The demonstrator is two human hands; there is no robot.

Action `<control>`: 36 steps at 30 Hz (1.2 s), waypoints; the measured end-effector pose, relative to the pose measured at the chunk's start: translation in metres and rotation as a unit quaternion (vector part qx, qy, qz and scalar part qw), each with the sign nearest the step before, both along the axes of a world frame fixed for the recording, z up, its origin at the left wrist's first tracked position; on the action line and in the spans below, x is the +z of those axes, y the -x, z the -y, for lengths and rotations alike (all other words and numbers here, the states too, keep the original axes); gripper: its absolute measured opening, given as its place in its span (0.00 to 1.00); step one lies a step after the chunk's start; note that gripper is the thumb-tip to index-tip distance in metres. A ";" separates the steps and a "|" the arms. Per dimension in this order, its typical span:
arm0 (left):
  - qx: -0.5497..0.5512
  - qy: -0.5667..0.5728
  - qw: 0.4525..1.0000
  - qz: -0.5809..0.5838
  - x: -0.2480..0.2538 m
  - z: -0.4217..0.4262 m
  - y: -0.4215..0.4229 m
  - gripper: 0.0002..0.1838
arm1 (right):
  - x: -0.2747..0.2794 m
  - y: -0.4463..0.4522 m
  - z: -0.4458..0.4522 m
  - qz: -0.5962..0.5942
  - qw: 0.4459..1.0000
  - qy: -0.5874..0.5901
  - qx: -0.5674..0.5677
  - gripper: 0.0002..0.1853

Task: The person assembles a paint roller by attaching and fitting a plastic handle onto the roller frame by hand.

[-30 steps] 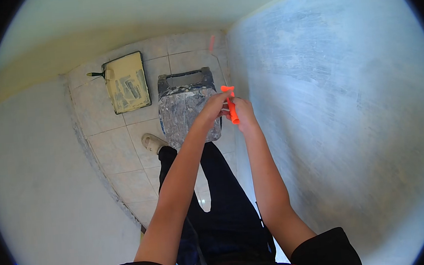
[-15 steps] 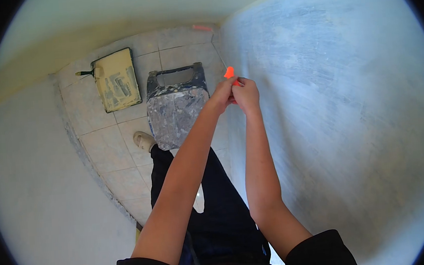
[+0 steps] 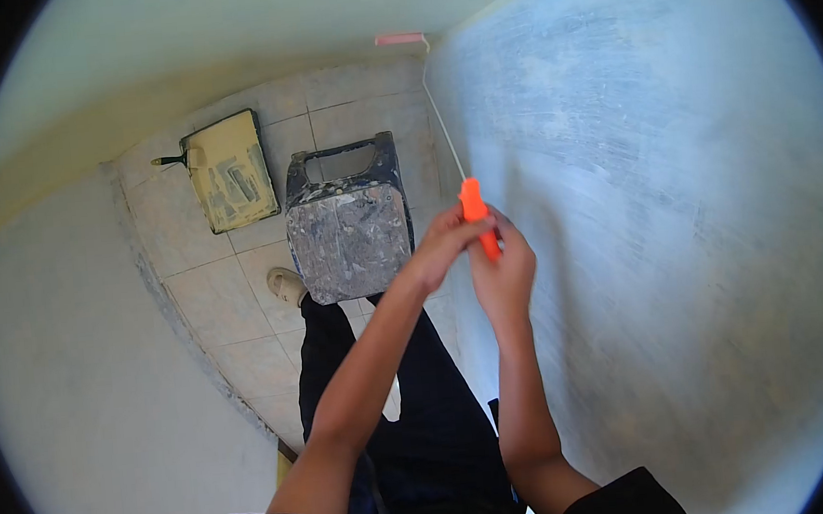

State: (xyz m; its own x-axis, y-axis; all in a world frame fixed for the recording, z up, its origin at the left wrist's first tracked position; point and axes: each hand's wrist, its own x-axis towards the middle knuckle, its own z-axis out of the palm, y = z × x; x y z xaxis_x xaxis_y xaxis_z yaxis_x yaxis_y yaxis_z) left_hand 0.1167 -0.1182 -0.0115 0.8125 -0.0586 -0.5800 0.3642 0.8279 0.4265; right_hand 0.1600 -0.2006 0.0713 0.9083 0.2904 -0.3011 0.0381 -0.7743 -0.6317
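Both my hands grip the orange handle of a paint roller (image 3: 472, 204). My left hand (image 3: 447, 246) is wrapped round the handle from the left, its thumb lying across it. Close against it, my right hand (image 3: 506, 267) is closed round the handle's lower end. A thin metal rod (image 3: 441, 119) runs up from the handle to the pink roller sleeve (image 3: 399, 39), which lies against the far wall near the corner. Whether the sleeve presses on the wall I cannot tell.
A paint-smeared step stool (image 3: 350, 242) stands ahead of my legs. Beyond it to the left lies a paint tray (image 3: 250, 200) with pale yellow paint, a brush (image 3: 170, 160) resting over its left edge. A patchy bluish-white wall (image 3: 636, 162) rises close on my right.
The roller sleeve has moved up the far wall from near the floor. My hands and the handle have come back towards me and slightly right, still gripping.
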 end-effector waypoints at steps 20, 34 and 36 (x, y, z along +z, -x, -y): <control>-0.004 -0.081 0.996 -0.041 0.018 -0.022 -0.012 0.21 | 0.013 -0.035 -0.014 -0.479 0.838 -0.192 -0.176 0.25; 0.035 -0.156 0.982 0.100 0.187 -0.002 0.060 0.16 | 0.192 0.048 -0.009 -0.401 0.866 -0.236 -0.181 0.28; 0.020 -0.131 0.990 0.045 0.161 -0.006 0.047 0.15 | 0.156 0.037 -0.013 -0.398 0.870 -0.219 -0.193 0.28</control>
State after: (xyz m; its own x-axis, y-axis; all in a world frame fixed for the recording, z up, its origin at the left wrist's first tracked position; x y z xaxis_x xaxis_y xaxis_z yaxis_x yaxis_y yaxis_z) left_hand 0.0694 -0.1124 0.1496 0.8604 0.1176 -0.4958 0.2838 0.6975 0.6580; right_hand 0.1227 -0.1871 0.2273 0.5178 0.2562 -0.8162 -0.7554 -0.3109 -0.5768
